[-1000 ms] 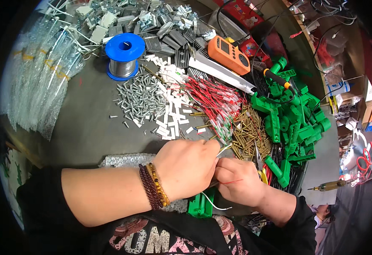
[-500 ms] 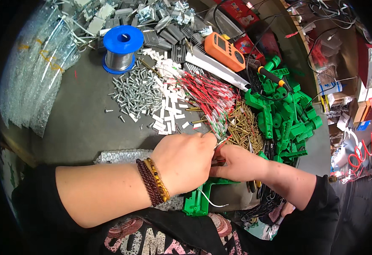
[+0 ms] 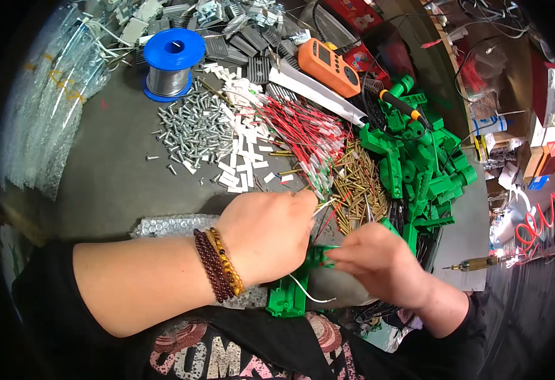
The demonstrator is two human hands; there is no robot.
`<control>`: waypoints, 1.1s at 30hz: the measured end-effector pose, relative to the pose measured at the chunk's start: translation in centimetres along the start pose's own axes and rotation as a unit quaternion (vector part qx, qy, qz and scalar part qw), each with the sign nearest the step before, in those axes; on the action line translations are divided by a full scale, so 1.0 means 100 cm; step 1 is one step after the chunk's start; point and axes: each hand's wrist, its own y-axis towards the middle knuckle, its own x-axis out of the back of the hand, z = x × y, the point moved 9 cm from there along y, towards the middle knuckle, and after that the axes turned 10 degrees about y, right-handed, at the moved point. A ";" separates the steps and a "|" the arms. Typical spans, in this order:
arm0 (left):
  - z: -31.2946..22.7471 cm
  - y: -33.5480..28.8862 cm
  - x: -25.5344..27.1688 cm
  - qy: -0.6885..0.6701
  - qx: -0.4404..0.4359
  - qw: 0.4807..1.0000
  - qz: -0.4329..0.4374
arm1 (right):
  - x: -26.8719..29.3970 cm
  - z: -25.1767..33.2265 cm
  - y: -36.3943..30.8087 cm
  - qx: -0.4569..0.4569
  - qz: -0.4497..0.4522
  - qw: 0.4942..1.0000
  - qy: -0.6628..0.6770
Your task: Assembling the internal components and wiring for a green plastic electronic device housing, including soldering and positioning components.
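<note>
My left hand (image 3: 266,231), with beaded bracelets on its wrist, is closed in a fist over a green plastic housing (image 3: 286,300). Thin wire ends (image 3: 322,206) stick out past its fingers, and a red wire hangs below them. A white wire (image 3: 314,297) curves out of the housing. At the housing's right end is my right hand (image 3: 382,263), blurred, its fingertips drawn together; whatever they pinch is too small to make out. Just beyond my hands lie a bundle of red wires with clear tips (image 3: 306,136) and a heap of brass pins (image 3: 358,190).
Bubble wrap (image 3: 170,225) lies under my left forearm. Further off are screws (image 3: 195,130), white plastic pieces (image 3: 246,155), a blue solder spool (image 3: 173,50) and an orange meter (image 3: 329,66). Green housings (image 3: 426,158) pile up at right, beside a screwdriver (image 3: 474,263).
My right hand has drawn away from my left, moving right and nearer to me. The left hand stays closed, slightly shifted left. The whole view has moved a little.
</note>
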 end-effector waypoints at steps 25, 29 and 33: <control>-0.007 -0.002 0.001 0.005 -0.025 0.999 -0.018 | -0.052 0.008 0.014 0.042 0.048 0.986 -0.153; 0.001 0.000 -0.003 -0.003 0.011 1.000 0.004 | -0.028 -0.034 0.030 -0.146 0.023 0.986 0.078; 0.002 0.000 -0.005 -0.032 0.006 0.999 0.003 | -0.045 -0.055 0.033 -0.263 0.139 0.948 0.116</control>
